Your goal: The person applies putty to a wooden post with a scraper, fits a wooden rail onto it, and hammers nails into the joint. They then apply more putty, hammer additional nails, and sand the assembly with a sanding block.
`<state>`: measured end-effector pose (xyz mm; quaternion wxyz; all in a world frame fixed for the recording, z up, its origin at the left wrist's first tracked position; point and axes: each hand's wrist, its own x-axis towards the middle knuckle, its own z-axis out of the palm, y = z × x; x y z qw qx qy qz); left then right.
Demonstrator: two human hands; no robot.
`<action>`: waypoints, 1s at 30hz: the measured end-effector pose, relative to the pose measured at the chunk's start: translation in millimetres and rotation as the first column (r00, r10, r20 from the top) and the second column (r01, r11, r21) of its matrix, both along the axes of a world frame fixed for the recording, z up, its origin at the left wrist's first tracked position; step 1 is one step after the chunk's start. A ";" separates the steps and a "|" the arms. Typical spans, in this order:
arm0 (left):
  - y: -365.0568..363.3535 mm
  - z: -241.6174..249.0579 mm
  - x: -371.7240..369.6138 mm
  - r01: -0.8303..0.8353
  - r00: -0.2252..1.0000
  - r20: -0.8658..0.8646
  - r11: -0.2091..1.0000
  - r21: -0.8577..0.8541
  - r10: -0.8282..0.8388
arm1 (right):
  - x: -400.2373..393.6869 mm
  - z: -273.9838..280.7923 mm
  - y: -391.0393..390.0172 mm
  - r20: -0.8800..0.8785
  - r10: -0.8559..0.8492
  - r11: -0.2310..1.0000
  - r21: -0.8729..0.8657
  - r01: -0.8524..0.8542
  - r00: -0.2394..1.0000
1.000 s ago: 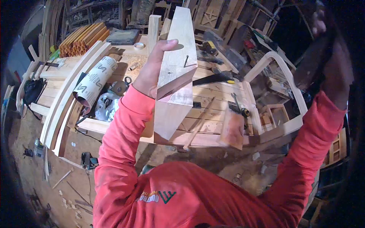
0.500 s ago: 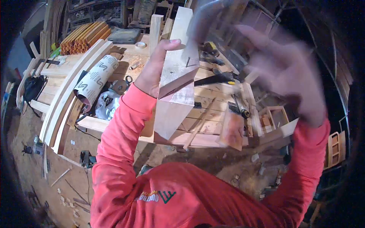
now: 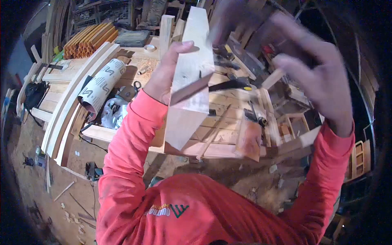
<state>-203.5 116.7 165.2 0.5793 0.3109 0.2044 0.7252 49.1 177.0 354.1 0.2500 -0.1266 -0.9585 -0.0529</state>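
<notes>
My left hand (image 3: pixel 167 67) is closed on a pale wooden post (image 3: pixel 192 53), thumb over its upper face, holding it upright over the bench. Below the hand, an angled notch cuts across the post. A short dark nail (image 3: pixel 200 74) stands out of the wood just above that notch. My right hand (image 3: pixel 316 67) is raised to the right, smeared by motion, with its fingers curled round a hammer. The hammer's dark head (image 3: pixel 228 20) is a blur close to the post's upper right edge.
Beneath the post is a slatted wooden bench (image 3: pixel 200 134) with a handsaw (image 3: pixel 228 84) and a loose stick (image 3: pixel 214 130). To the left lie a printed paper roll (image 3: pixel 104 83), long boards (image 3: pixel 77 98) and stacked orange wooden pieces (image 3: pixel 90 41). Wood scraps litter the floor.
The nail sticks out less than before. My right hand and the blurred hammer have shifted slightly, while my left hand and the post stay nearly in place.
</notes>
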 end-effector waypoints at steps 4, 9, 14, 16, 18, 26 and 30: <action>-1.1 2.3 5.1 -0.042 0.998 -0.047 0.999 -0.014 0.042 | 27.7 46.3 10.0 -0.244 -0.411 0.846 0.258 0.467 0.879; -2.0 4.2 8.7 0.026 0.999 0.044 0.998 0.064 -0.028 | 27.9 -4.1 0.7 -0.488 -0.188 0.959 0.098 0.267 0.852; -9.3 8.5 10.8 0.033 0.997 0.065 0.999 0.042 -0.036 | 37.9 -87.7 8.8 -0.271 -0.003 0.968 0.241 0.071 0.963; -15.4 12.8 13.7 -0.009 0.999 0.053 1.000 -0.005 0.009 | 31.9 -90.7 -4.0 -0.196 -0.092 0.980 0.154 0.123 0.976; -16.1 14.4 13.7 -0.028 0.999 0.026 0.998 -0.047 0.030 | 23.4 -74.9 -12.0 -0.220 -0.093 0.878 0.442 0.184 0.971; -71.6 84.6 -6.6 -0.245 0.461 -0.605 0.748 0.617 0.649 | -39.9 -31.0 -8.6 -0.390 0.152 0.533 0.806 0.257 0.908; -82.8 96.7 2.2 -0.119 0.257 -0.570 0.611 0.783 0.780 | -80.6 -34.1 -9.9 -0.422 0.281 0.698 0.707 0.118 0.862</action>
